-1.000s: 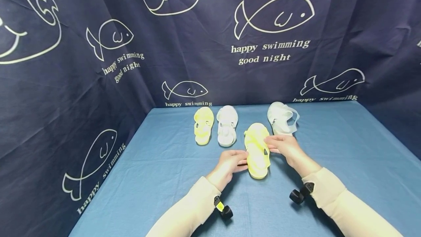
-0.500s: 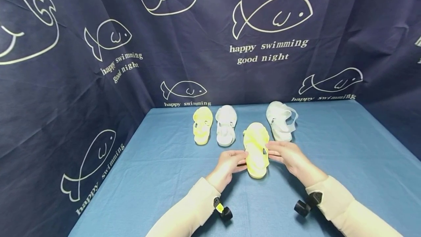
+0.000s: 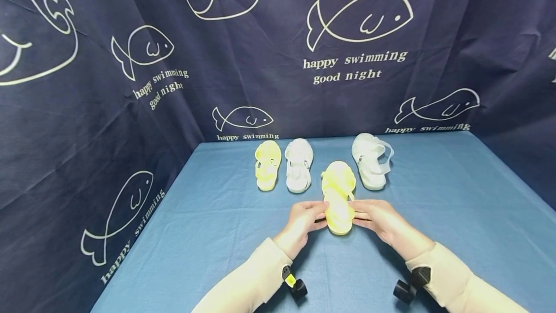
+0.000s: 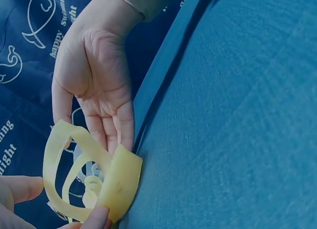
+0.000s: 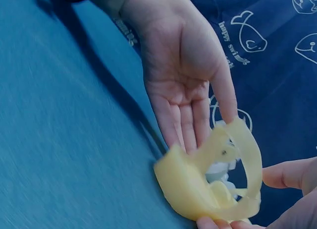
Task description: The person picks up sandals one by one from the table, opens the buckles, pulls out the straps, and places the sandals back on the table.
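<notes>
A yellow sandal (image 3: 339, 182) lies on the blue cloth with its toe pointing away. My left hand (image 3: 301, 221) holds its left side near the heel, and my right hand (image 3: 384, 219) holds the right side opposite. In the left wrist view, the heel strap (image 4: 52, 154) stands up in a loop above the sole. Both thumbs touch this strap, while the other fingers reach the sole's edge, their tips partly hidden. The right wrist view shows the same grip around the sandal's heel (image 5: 185, 187).
Behind the held sandal stand another yellow sandal (image 3: 268, 165) and a white sandal (image 3: 298, 165), side by side. A second white sandal (image 3: 368, 158) lies to the right, its strap loop out sideways. A dark blue fish-print curtain (image 3: 252, 62) borders the blue cloth (image 3: 217, 250).
My right hand has slid down the sandal's right side toward the heel, and the strap there has moved from hanging outward to closer in. The left hand has stayed nearly in place.
</notes>
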`<state>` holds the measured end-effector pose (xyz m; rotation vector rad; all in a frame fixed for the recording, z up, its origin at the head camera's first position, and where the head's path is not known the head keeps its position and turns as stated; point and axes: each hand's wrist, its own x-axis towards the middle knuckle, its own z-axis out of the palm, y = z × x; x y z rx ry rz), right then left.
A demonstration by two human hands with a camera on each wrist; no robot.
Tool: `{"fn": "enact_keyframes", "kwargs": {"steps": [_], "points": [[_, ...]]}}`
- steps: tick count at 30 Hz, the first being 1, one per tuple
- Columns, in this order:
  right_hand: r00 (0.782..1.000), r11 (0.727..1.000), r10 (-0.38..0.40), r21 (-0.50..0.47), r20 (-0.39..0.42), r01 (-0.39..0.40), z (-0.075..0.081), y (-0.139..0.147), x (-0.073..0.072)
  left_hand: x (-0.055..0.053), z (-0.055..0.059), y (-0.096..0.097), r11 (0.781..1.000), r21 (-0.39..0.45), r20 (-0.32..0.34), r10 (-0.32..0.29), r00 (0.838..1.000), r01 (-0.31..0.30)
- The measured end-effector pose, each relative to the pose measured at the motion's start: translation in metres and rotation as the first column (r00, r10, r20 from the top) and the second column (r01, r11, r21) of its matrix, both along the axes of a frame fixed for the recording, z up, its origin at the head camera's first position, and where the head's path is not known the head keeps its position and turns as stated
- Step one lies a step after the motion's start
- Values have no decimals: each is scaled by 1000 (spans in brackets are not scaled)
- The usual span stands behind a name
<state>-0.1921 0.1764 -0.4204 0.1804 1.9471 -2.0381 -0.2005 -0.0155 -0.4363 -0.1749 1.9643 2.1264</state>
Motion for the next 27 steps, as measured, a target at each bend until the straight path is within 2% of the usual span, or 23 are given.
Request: {"fn": "enact_keyframes", "kwargs": {"steps": [4, 15, 27], "points": [[1000, 998, -4, -66, 25, 6, -1, -1, 5, 2, -1, 0, 1000, 4, 9, -17, 1000, 17], [999, 990, -28, -140, 47, 35, 2, -3, 9, 3, 0, 2, 1000, 6, 9, -26, 1000, 26], [997, 981, -38, -185, 64, 49, 4, -4, 5, 1, 2, 4, 1000, -24, 10, -5, 1000, 5]]}}
